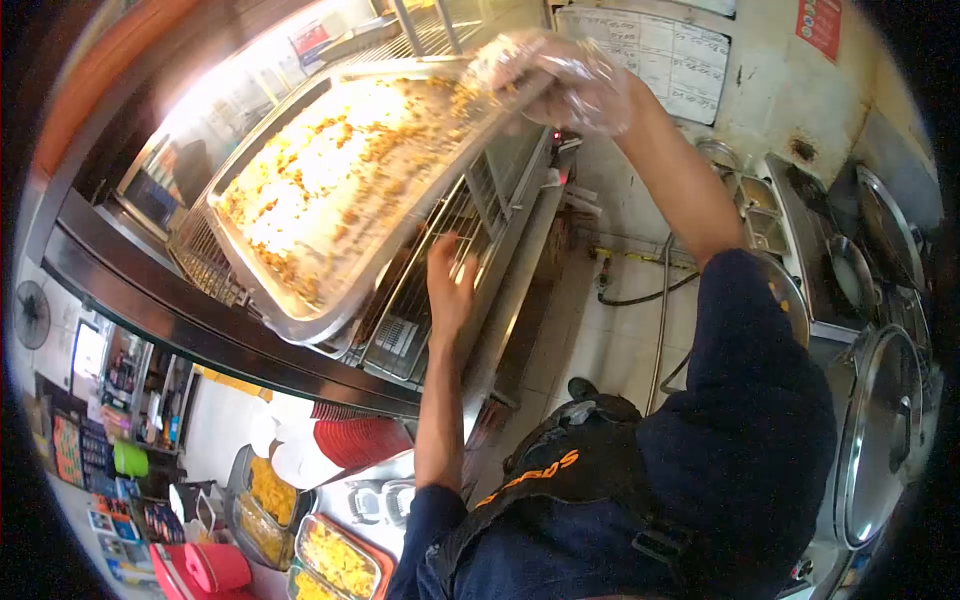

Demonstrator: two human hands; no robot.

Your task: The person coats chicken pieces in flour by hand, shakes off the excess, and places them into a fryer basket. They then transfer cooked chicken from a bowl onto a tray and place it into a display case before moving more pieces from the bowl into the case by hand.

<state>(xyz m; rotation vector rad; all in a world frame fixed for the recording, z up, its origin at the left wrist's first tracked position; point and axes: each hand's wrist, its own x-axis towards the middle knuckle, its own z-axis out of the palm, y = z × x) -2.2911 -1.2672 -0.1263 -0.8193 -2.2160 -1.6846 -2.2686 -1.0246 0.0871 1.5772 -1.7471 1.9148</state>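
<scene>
A shallow metal tray (365,270) sits tilted in the glass display case, a layer of golden-brown crumbs (300,180) scattered over its bottom. At the tray's upper right corner is my right hand (560,85), in a clear plastic glove, its fingers closed over the rim. Motion blurs the glove a little, and part of the fingers is hidden. My bare left hand (452,285) is raised beside the tray's lower right side, in front of a wire rack (425,295). Its fingers are apart, and nothing shows in them.
Below the case's dark frame (200,310) stand glass containers of yellow food (340,560), a stack of red items (365,440) and a pink lidded container (215,568). Pots with a large lid (880,440) line the right side. A hose (640,298) crosses the floor.
</scene>
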